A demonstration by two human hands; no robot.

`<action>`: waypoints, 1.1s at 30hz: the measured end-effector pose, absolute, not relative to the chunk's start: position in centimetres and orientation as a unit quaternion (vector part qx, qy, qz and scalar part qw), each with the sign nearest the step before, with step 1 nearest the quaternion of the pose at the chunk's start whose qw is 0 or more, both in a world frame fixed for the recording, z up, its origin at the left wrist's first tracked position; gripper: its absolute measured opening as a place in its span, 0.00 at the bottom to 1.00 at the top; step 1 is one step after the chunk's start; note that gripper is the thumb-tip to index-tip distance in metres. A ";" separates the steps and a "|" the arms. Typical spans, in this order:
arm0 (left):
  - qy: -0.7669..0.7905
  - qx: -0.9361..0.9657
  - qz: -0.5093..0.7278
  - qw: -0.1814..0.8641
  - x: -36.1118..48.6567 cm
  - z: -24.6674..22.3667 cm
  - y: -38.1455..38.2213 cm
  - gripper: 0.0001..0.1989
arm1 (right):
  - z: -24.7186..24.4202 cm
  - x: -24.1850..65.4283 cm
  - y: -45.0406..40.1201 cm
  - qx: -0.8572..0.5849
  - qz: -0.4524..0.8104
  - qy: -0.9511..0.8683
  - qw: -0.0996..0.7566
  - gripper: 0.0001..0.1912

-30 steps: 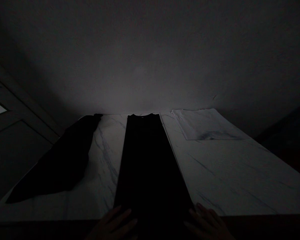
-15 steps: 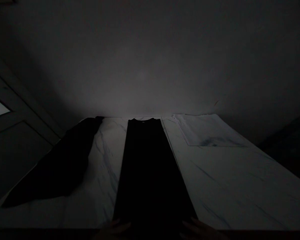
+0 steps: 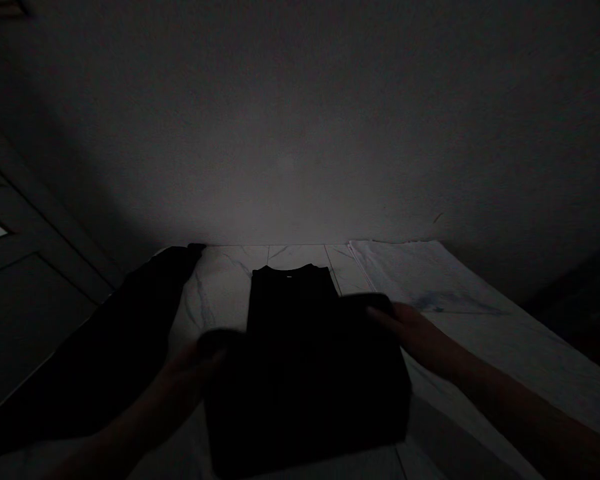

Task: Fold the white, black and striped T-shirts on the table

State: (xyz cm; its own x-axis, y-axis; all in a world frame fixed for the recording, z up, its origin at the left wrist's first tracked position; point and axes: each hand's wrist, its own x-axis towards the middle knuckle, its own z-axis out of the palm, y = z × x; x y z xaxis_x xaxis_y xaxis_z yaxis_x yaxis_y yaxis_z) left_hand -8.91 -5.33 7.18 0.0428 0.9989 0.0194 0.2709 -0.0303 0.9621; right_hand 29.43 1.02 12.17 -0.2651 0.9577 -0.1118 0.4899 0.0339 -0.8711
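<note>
A black shirt (image 3: 295,307) lies lengthwise on the white marbled table, its neckline and small label at the far end. Its near end is lifted and bent over toward the neckline. My left hand (image 3: 200,367) is closed on the left corner of the raised edge. Gripping the right corner, my right hand (image 3: 397,323) holds it a little higher and farther out. Both hands keep the cloth stretched between them. The picture is very dark, so the layers of black fabric cannot be told apart.
Another black garment (image 3: 115,347) lies spread along the table's left side. A folded light cloth (image 3: 415,273) rests at the far right. Behind the marbled table (image 3: 220,273) stands a plain wall (image 3: 290,147). A panelled door (image 3: 25,247) is at the left.
Both hands have come up from the table's near edge and forward, lifting the shirt's near end and carrying it toward the neckline. The neckline sits slightly lower in view.
</note>
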 end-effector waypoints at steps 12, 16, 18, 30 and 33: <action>0.745 0.519 0.352 0.228 -3.3 2.8 17.9 0.10 | 1.9 22.7 19.4 -0.730 0.147 -0.626 0.229 0.15; 0.762 0.522 0.343 0.170 -3.3 1.8 17.3 0.16 | 1.6 22.8 19.5 -0.740 0.084 -0.638 0.195 0.18; 0.779 0.532 0.304 0.137 -3.1 1.8 17.0 0.17 | 1.6 22.6 19.7 -0.750 0.062 -0.636 0.172 0.20; 0.786 0.550 0.215 0.182 -4.0 3.4 13.9 0.27 | 2.2 24.5 16.0 -0.736 0.182 -0.617 0.212 0.24; 0.754 0.502 0.252 0.341 -5.6 3.1 9.4 0.28 | 1.6 27.6 11.5 -0.707 0.289 -0.607 0.221 0.22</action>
